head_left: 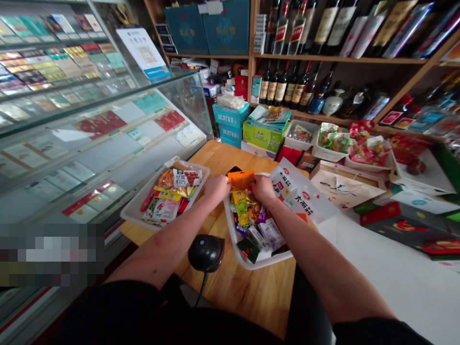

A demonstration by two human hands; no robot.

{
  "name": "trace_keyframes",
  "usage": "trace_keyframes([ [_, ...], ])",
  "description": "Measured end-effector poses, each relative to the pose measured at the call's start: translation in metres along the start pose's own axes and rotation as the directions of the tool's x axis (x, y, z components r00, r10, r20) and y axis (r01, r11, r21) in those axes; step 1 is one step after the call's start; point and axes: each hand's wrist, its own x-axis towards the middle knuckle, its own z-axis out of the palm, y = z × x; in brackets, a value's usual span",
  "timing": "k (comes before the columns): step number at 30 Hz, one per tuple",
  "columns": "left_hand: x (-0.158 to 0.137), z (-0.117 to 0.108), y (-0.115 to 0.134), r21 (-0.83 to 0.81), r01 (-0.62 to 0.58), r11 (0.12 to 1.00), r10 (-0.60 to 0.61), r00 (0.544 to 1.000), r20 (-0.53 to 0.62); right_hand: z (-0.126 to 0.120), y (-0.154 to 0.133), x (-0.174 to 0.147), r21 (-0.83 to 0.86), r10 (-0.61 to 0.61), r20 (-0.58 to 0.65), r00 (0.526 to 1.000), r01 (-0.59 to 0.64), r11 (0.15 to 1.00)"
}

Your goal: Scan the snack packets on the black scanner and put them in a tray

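An orange snack packet (pixel 240 180) is stretched between my two hands, above the far end of a white plastic basket (pixel 247 265). My left hand (pixel 216 188) pinches its left edge and my right hand (pixel 264 189) grips its right edge. Inside that basket lie mixed small packets, among them a yellow packet (pixel 241 207) and a white packet (pixel 272 234). A second white basket (pixel 125 214) to the left holds more snack packets, with a white packet with brown print (pixel 187 178) on top. Part of a dark object (pixel 235 169) shows just behind the orange packet.
A black corded scanner-like device (pixel 205 252) sits on the wooden table (pixel 251 294) near me. The glass display case (pixel 118 139) borders the left. A large printed white bag (pixel 293 184) lies right of the near basket. Boxes (pixel 230 123), snack tubs and bottle shelves (pixel 345 60) stand behind.
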Motion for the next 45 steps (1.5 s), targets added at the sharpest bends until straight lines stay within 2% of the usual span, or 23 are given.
trace_keyframes([
  [3,-0.002,0.006,0.004,0.009,0.02,1.0,-0.021,0.997,0.074,0.008,0.001,-0.001,-0.046,0.043,0.071,0.997,-0.04,0.998],
  [8,-0.005,0.004,0.001,-0.085,0.041,0.996,-0.031,0.993,0.114,0.008,0.003,0.0,-0.058,0.049,0.095,0.994,-0.043,0.997],
  [12,-0.011,-0.007,-0.017,-0.194,-0.022,0.981,0.036,0.997,0.07,-0.011,-0.002,-0.004,-0.049,0.041,0.072,0.997,-0.037,0.998],
  [15,-0.026,-0.018,-0.031,-0.321,-0.052,0.946,0.056,0.998,0.004,-0.028,-0.012,-0.019,-0.016,0.043,-0.02,0.999,-0.043,0.999],
  [18,-0.054,-0.031,-0.041,-0.478,-0.049,0.877,0.021,0.998,-0.065,-0.041,-0.027,-0.052,0.112,0.031,-0.162,0.986,-0.013,0.994],
  [22,-0.109,-0.04,-0.053,-0.655,-0.009,0.755,-0.106,0.985,-0.136,-0.041,-0.048,-0.125,0.262,0.055,-0.319,0.946,0.033,0.964],
  [24,-0.14,-0.037,-0.059,-0.703,0.029,0.711,-0.195,0.968,-0.158,-0.033,-0.058,-0.167,0.306,0.065,-0.323,0.944,0.039,0.951],
  [28,-0.199,-0.018,-0.075,-0.776,0.12,0.619,-0.371,0.916,-0.155,-0.009,-0.069,-0.235,0.363,-0.045,-0.243,0.969,0.134,0.922],
  [31,-0.239,0.0,-0.089,-0.74,0.182,0.647,-0.431,0.889,-0.158,0.007,-0.07,-0.259,0.301,-0.109,-0.211,0.971,0.171,0.938],
  [34,-0.273,0.015,-0.106,-0.694,0.246,0.677,-0.477,0.864,-0.159,0.017,-0.069,-0.264,0.17,-0.141,-0.218,0.966,0.179,0.969],
  [37,-0.302,0.024,-0.127,-0.617,0.268,0.739,-0.458,0.873,-0.169,0.025,-0.071,-0.262,0.043,-0.134,-0.236,0.962,0.148,0.988],
  [40,-0.324,0.029,-0.153,-0.508,0.268,0.819,-0.412,0.89,-0.194,0.031,-0.074,-0.261,-0.041,-0.134,-0.263,0.956,0.127,0.991],
  [45,-0.342,0.045,-0.189,-0.352,0.325,0.878,-0.411,0.888,-0.206,0.037,-0.074,-0.263,-0.079,-0.14,-0.288,0.947,0.122,0.989],
])
